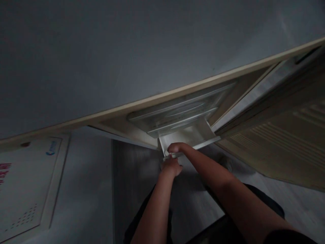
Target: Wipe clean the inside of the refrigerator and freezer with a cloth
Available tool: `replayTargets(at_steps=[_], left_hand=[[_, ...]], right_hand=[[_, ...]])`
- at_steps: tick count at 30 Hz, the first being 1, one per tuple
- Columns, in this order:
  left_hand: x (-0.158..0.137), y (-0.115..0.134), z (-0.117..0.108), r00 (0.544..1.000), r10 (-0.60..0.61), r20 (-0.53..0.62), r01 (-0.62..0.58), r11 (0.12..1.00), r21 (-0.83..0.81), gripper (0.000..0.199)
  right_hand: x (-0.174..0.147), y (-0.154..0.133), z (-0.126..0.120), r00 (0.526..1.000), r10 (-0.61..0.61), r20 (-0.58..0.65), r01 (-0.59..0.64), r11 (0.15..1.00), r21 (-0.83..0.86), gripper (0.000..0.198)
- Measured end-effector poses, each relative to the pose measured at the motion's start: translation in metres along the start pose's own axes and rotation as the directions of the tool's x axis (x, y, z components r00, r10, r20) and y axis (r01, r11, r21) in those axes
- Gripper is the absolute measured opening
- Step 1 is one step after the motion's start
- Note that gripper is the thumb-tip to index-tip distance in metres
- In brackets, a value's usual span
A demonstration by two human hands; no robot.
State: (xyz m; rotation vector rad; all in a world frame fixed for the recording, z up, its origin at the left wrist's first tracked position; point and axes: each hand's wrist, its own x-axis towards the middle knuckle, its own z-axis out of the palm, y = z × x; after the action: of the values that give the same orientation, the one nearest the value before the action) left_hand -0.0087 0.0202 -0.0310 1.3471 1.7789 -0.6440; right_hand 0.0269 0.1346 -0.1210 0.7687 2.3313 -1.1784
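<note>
Fingers of the right hand (177,148) curl over the pale, rigid plastic drawer (189,137) at its front lip, the left hand (171,166) clenched beneath; it looks light, slick and brittle.

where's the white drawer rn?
Head view, centre: the white drawer is pulled out below the clear tray, left of the slatted door. The right hand grips its front edge; the left hand is just beneath.

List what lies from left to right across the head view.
White wall panel with red print → left hand → right hand gripping the front edge of a white drawer → slatted wooden door.
</note>
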Motion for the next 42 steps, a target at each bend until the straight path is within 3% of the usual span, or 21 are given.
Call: replayTargets(at_steps=[4, 7, 10, 15, 18, 20, 22, 24, 26, 28, 29, 31, 32, 34, 38, 40, 42], left_hand=[[-0.007, -0.025, -0.008, 0.998, -0.059, -0.015, 0.059, 0.998, 0.012, 0.050], [-0.007, -0.035, -0.009, 0.994, -0.109, 0.010, 0.109, 0.994, 0.021, 0.046], [-0.006, -0.033, -0.009, 0.994, -0.105, 0.007, 0.105, 0.994, 0.033, 0.048], [-0.006, -0.021, -0.013, 0.998, -0.055, -0.013, 0.056, 0.997, 0.055, 0.049], [-0.004, -0.012, -0.016, 0.999, -0.014, -0.033, 0.016, 0.998, 0.054, 0.054], [-0.002, -0.006, -0.015, 0.999, 0.033, -0.031, -0.032, 0.998, 0.048, 0.052], [0.002, -0.001, -0.013, 0.997, 0.074, -0.015, -0.073, 0.996, 0.043, 0.049], [0.005, 0.001, -0.010, 0.996, 0.088, -0.002, -0.088, 0.995, 0.039, 0.049], [0.007, 0.001, -0.008, 0.996, 0.084, -0.001, -0.084, 0.996, 0.032, 0.049], [0.007, -0.003, -0.006, 0.998, 0.066, -0.009, -0.066, 0.998, 0.022, 0.050], [0.006, -0.004, -0.006, 0.998, 0.053, -0.015, -0.053, 0.998, 0.018, 0.050], [0.004, -0.008, -0.006, 0.999, 0.027, -0.026, -0.026, 1.000, 0.009, 0.054], [0.003, -0.008, -0.007, 0.999, 0.015, -0.032, -0.015, 1.000, 0.005, 0.056], [0.000, -0.007, -0.009, 0.998, 0.006, -0.056, -0.006, 1.000, -0.003, 0.062], [-0.005, 0.002, -0.013, 0.991, 0.051, -0.120, -0.053, 0.999, -0.012, 0.062], [-0.006, 0.007, -0.013, 0.988, 0.077, -0.135, -0.078, 0.997, -0.008, 0.056], [-0.006, 0.011, -0.012, 0.988, 0.077, -0.135, -0.078, 0.997, 0.002, 0.055]], right_hand=[[-0.031, -0.015, 0.036, 0.970, 0.063, -0.235, -0.066, 0.998, -0.002, 0.038], [-0.046, -0.029, 0.077, 0.899, -0.040, -0.436, 0.038, 0.999, -0.014, 0.038], [-0.047, -0.028, 0.107, 0.848, -0.144, -0.511, 0.144, 0.989, -0.040, 0.038], [-0.057, 0.013, 0.111, 0.836, -0.250, -0.489, 0.223, 0.968, -0.113, 0.042], [-0.081, 0.053, 0.103, 0.780, -0.111, -0.616, 0.076, 0.994, -0.083, 0.048], [-0.098, 0.082, 0.099, 0.661, 0.066, -0.747, -0.085, 0.996, 0.013, 0.051], [-0.110, 0.112, 0.095, 0.488, 0.226, -0.843, -0.204, 0.969, 0.142, 0.053], [-0.116, 0.139, 0.089, 0.299, 0.342, -0.891, -0.250, 0.929, 0.273, 0.053], [-0.115, 0.159, 0.082, 0.141, 0.407, -0.903, -0.234, 0.900, 0.369, 0.054], [-0.109, 0.165, 0.079, 0.039, 0.446, -0.894, -0.200, 0.880, 0.431, 0.054], [-0.105, 0.163, 0.080, 0.012, 0.460, -0.888, -0.185, 0.874, 0.450, 0.054], [-0.095, 0.145, 0.090, 0.012, 0.470, -0.882, -0.167, 0.871, 0.462, 0.053], [-0.089, 0.131, 0.098, 0.040, 0.463, -0.886, -0.163, 0.877, 0.451, 0.053], [-0.077, 0.095, 0.120, 0.149, 0.416, -0.897, -0.146, 0.906, 0.397, 0.052], [-0.053, 0.019, 0.167, 0.450, 0.257, -0.855, -0.038, 0.962, 0.269, 0.055], [-0.042, -0.008, 0.183, 0.524, 0.205, -0.826, 0.024, 0.966, 0.256, 0.058], [-0.035, -0.024, 0.192, 0.546, 0.175, -0.819, 0.078, 0.963, 0.258, 0.057]])
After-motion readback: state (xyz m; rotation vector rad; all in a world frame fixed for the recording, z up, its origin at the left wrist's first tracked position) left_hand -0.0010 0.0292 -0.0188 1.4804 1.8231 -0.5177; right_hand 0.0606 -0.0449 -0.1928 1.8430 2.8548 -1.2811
